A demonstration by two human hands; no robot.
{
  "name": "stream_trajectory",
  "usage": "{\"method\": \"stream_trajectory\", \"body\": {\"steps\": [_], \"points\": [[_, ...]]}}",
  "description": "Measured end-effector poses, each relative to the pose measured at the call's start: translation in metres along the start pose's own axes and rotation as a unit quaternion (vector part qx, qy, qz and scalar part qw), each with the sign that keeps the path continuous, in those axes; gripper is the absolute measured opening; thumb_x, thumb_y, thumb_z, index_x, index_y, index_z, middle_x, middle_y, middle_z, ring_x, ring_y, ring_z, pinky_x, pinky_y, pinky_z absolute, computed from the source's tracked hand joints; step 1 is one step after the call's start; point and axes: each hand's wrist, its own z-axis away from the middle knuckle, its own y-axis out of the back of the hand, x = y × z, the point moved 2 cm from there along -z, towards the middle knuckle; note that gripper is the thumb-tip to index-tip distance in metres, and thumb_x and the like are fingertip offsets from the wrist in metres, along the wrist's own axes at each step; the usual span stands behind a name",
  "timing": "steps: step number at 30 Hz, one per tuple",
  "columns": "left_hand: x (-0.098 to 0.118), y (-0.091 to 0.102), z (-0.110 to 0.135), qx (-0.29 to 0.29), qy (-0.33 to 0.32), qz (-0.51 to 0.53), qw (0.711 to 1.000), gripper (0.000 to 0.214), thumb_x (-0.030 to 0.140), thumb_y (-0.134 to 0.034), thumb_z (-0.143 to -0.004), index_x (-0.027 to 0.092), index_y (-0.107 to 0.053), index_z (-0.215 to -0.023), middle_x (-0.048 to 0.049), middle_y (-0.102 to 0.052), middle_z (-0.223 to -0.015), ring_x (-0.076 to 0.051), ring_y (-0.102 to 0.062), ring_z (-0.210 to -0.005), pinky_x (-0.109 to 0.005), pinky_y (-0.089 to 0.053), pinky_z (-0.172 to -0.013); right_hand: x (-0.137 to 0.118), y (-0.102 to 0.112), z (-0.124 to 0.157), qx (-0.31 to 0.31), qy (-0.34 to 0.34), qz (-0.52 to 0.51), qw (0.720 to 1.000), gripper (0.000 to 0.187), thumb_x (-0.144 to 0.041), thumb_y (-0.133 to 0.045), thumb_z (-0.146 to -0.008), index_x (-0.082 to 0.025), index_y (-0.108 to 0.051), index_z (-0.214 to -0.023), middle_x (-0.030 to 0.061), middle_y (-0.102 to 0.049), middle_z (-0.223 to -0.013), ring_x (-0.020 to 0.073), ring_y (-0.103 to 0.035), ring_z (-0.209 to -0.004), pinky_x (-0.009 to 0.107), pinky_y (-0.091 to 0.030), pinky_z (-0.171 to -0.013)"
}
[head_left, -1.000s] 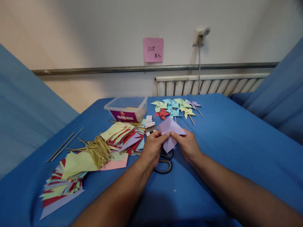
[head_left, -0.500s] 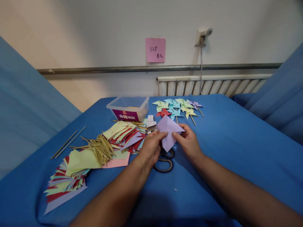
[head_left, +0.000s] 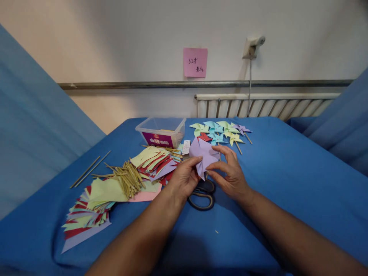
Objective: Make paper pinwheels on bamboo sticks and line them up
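Note:
A purple paper sheet [head_left: 204, 153] with slits cut in from its corners is held up over the table's middle. My left hand [head_left: 186, 176] grips its lower left part, thumb on the front face. At the right edge, my right hand [head_left: 230, 168] pinches the paper between thumb and fingers, and one corner there looks bent over. Below the paper lie black-handled scissors [head_left: 203, 201], their blades hidden by my left hand and the sheet. Behind the paper, a small white box [head_left: 186, 147] is partly covered.
Finished paper pinwheels [head_left: 216, 127] on sticks lie at the back right. A clear plastic box [head_left: 161, 137] stands behind stacked cut paper [head_left: 155, 163]. Several short sticks [head_left: 129, 182] lie on more paper sheets [head_left: 107, 191]. Two long sticks [head_left: 90, 168] rest at the left on the blue tablecloth [head_left: 281, 172].
My right hand has shifted its grip on the purple paper, fingers now spread along its right edge, and the right corner no longer sticks out. The view has turned slightly left.

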Motion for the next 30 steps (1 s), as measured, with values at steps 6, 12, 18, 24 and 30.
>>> {"method": "stream_trajectory", "body": {"steps": [6, 12, 18, 24, 30], "points": [[-0.008, 0.006, -0.002, 0.007, -0.022, -0.049, 0.999, 0.018, 0.008, -0.079, -0.061, 0.013, -0.065, -0.072, -0.0004, -0.065, -0.064, -0.011, -0.059, -0.057, -0.022, -0.049, -0.058, 0.002, 0.001, 0.0, 0.038, -0.09, -0.048, 0.994, 0.008, -0.026, -0.064, -0.087, -0.023, -0.066, -0.079, 0.0087, -0.062, -0.122, 0.0264, -0.053, -0.119, 0.047, -0.041, -0.102], [-0.011, 0.005, 0.001, 0.026, -0.018, -0.083, 0.996, 0.029, 0.013, -0.084, -0.056, 0.016, -0.056, -0.06, 0.0007, -0.062, -0.06, -0.011, -0.057, -0.056, -0.023, -0.046, -0.056, 0.012, -0.002, 0.002, 0.053, -0.175, -0.065, 0.981, 0.011, -0.026, -0.067, -0.081, -0.023, -0.064, -0.071, 0.0081, -0.066, -0.113, 0.0255, -0.06, -0.109, 0.045, -0.043, -0.098], [-0.011, 0.004, 0.002, 0.021, -0.011, -0.099, 0.995, 0.03, 0.013, -0.084, -0.057, 0.017, -0.054, -0.06, 0.0015, -0.059, -0.058, -0.011, -0.056, -0.053, -0.024, -0.045, -0.054, 0.014, -0.002, 0.001, 0.043, -0.193, -0.067, 0.978, 0.012, -0.026, -0.067, -0.079, -0.023, -0.064, -0.068, 0.0081, -0.067, -0.11, 0.025, -0.062, -0.104, 0.045, -0.044, -0.096], [-0.012, 0.006, 0.001, 0.024, -0.011, -0.111, 0.993, 0.032, 0.015, -0.085, -0.057, 0.017, -0.054, -0.06, 0.0014, -0.058, -0.058, -0.01, -0.054, -0.051, -0.024, -0.043, -0.051, 0.014, -0.003, 0.0, 0.043, -0.2, -0.068, 0.977, 0.012, -0.025, -0.067, -0.079, -0.023, -0.064, -0.067, 0.0084, -0.069, -0.107, 0.0247, -0.062, -0.102, 0.044, -0.043, -0.096], [-0.013, 0.007, 0.0, 0.028, -0.019, -0.129, 0.991, 0.034, 0.016, -0.086, -0.055, 0.017, -0.052, -0.059, 0.002, -0.056, -0.055, -0.01, -0.052, -0.048, -0.023, -0.04, -0.048, 0.013, -0.003, -0.001, 0.036, -0.203, -0.067, 0.976, 0.014, -0.026, -0.066, -0.079, -0.022, -0.064, -0.066, 0.0084, -0.07, -0.104, 0.0246, -0.064, -0.1, 0.043, -0.044, -0.092]]}}
